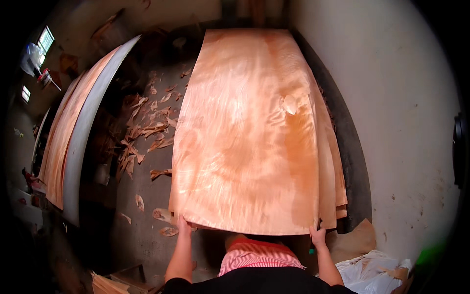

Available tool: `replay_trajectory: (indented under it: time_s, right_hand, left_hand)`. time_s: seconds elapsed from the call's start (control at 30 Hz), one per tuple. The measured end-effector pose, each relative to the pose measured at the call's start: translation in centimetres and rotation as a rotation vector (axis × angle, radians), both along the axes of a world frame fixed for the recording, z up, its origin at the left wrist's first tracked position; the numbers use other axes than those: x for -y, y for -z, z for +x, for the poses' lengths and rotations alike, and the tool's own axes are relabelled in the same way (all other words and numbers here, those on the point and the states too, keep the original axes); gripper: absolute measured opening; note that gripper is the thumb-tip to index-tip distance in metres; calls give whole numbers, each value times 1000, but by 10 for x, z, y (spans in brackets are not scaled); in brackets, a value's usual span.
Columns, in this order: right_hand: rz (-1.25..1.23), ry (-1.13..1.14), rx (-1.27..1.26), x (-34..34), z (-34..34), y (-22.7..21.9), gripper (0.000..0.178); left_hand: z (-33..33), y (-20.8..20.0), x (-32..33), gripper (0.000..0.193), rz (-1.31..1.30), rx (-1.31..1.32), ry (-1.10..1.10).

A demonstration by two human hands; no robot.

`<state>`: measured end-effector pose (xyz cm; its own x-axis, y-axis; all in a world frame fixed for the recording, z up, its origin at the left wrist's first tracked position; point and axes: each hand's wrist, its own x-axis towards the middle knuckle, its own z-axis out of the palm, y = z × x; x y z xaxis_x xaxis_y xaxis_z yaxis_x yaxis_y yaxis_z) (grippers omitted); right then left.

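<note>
Black shirt [254, 282] fronts the veneer [235, 142]; left hand [183, 225] and right hand [318, 236], clutching a tool [319, 224], pinch its near corners, seemingly for steadiness.

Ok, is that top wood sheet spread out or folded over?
Spread out: the top wood sheet shows one broad face, its near edge running between the left hand and the right hand. Any tuck underneath is hidden.

Probably veneer scraps [152, 130] on floor [147, 250]

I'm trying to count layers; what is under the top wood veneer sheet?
Other veneer sheets jut out along its right edge. The top sheet covers the rest; their full number cannot be seen.
</note>
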<state>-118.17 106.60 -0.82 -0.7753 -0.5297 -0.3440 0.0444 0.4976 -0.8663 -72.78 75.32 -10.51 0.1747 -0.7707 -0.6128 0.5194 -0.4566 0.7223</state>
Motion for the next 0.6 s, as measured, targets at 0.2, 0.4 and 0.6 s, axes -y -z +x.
replay_trajectory:
  time_s: [0.2, 0.4, 0.6]
  right_hand:
    - [167, -61, -156, 29, -56, 69, 17]
    - [363, -132, -497, 53, -64, 72, 27]
    - [603, -175, -668, 63, -72, 96, 32]
  left_hand:
    - [-54, 52, 25, 35, -87, 490, 9]
    - [-90, 87, 12, 36, 50, 536, 65]
    - [-75, 119, -9, 26, 340, 146, 105]
